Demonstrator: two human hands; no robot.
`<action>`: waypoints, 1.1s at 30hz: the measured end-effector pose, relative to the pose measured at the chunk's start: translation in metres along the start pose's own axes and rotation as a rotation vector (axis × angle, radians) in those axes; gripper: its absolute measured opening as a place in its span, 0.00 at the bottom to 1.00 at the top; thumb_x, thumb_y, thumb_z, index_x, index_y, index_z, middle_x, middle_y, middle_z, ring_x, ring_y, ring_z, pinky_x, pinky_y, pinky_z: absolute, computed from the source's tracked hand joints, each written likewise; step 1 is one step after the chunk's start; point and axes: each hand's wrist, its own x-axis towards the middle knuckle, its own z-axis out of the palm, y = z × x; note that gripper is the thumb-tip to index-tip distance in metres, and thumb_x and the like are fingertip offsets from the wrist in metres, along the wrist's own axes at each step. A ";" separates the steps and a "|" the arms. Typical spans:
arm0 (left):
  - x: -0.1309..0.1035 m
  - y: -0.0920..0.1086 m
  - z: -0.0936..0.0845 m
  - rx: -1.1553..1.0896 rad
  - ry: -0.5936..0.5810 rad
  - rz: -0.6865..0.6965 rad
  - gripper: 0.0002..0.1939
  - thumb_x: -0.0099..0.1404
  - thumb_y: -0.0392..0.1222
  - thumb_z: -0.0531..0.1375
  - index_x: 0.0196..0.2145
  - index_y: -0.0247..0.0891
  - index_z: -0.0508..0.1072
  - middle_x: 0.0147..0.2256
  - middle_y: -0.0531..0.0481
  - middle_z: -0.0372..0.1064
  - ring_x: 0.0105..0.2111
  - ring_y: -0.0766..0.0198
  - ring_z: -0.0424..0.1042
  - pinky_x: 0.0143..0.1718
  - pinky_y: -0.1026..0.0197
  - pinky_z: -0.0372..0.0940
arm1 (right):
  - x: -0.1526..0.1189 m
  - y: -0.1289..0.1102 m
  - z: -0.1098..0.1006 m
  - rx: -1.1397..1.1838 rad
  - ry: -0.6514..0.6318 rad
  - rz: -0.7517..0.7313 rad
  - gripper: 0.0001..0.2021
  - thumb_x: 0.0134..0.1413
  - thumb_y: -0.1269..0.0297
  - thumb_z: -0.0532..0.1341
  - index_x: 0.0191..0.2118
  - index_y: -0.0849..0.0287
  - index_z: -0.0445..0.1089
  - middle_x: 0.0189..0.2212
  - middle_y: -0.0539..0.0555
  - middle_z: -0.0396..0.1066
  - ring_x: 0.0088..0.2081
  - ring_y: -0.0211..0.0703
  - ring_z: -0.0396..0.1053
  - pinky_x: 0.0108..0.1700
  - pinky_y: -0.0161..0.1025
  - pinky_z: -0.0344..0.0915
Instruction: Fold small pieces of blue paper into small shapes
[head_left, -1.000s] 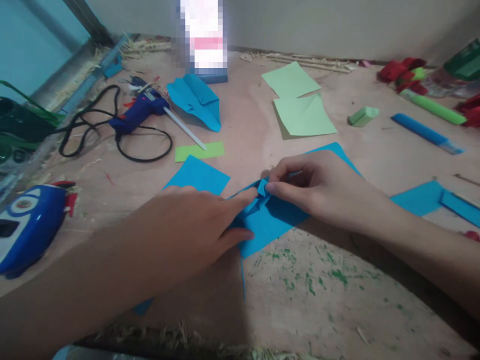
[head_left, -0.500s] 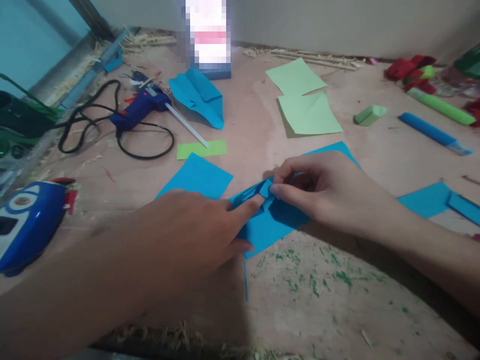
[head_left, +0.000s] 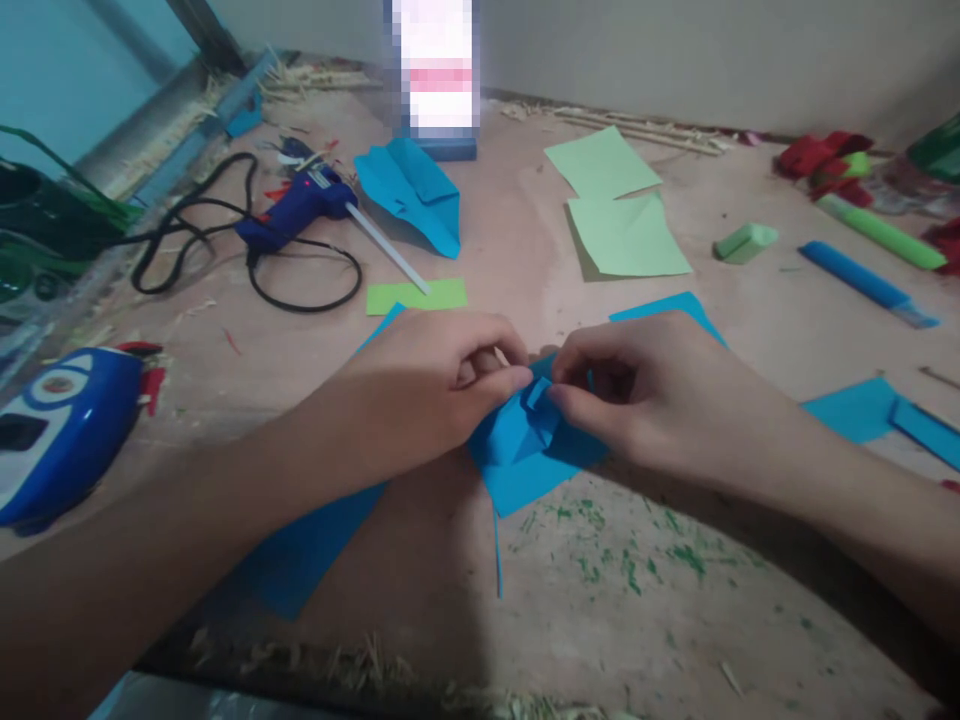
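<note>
A folded piece of blue paper [head_left: 517,430] is pinched between both hands near the middle of the table, above a flat blue sheet [head_left: 517,490]. My left hand [head_left: 457,385] grips its upper edge between thumb and fingers. My right hand [head_left: 630,380] is closed on a small folded flap at the paper's right side; part of the paper is hidden behind the fingers. Under my left forearm lies another blue sheet [head_left: 322,555]. One more blue piece [head_left: 671,300] shows behind my right hand.
A blue glue gun [head_left: 296,205] with a white stick and black cable lies back left, near crumpled blue paper [head_left: 416,190]. Pale green sheets [head_left: 630,235] lie at the back. A blue-and-white device [head_left: 75,430] stands left; a blue roll [head_left: 862,280] and green roll [head_left: 885,232] lie right.
My left hand has risen from pressing on the paper with extended fingers and now pinches its upper edge. My right hand keeps its pinch. The view has shifted slightly.
</note>
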 end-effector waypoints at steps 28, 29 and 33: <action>-0.008 0.008 0.014 0.028 -0.053 0.091 0.38 0.66 0.31 0.65 0.70 0.42 0.61 0.32 0.55 0.74 0.32 0.62 0.73 0.33 0.62 0.62 | -0.001 -0.004 0.009 -0.068 -0.002 -0.048 0.05 0.57 0.71 0.64 0.36 0.59 0.78 0.32 0.54 0.78 0.28 0.41 0.68 0.33 0.39 0.56; -0.008 0.008 0.014 0.038 -0.055 0.092 0.38 0.66 0.31 0.64 0.71 0.43 0.60 0.32 0.55 0.74 0.32 0.61 0.73 0.33 0.62 0.62 | -0.001 -0.004 0.009 -0.064 -0.001 -0.049 0.05 0.57 0.72 0.64 0.37 0.59 0.79 0.32 0.54 0.78 0.28 0.41 0.69 0.33 0.39 0.56; -0.008 0.008 0.011 0.080 0.001 0.096 0.24 0.70 0.36 0.63 0.62 0.44 0.71 0.33 0.53 0.77 0.32 0.61 0.73 0.33 0.61 0.60 | 0.000 -0.003 0.009 -0.043 0.014 -0.049 0.07 0.57 0.73 0.62 0.36 0.59 0.79 0.31 0.53 0.78 0.28 0.41 0.69 0.33 0.38 0.56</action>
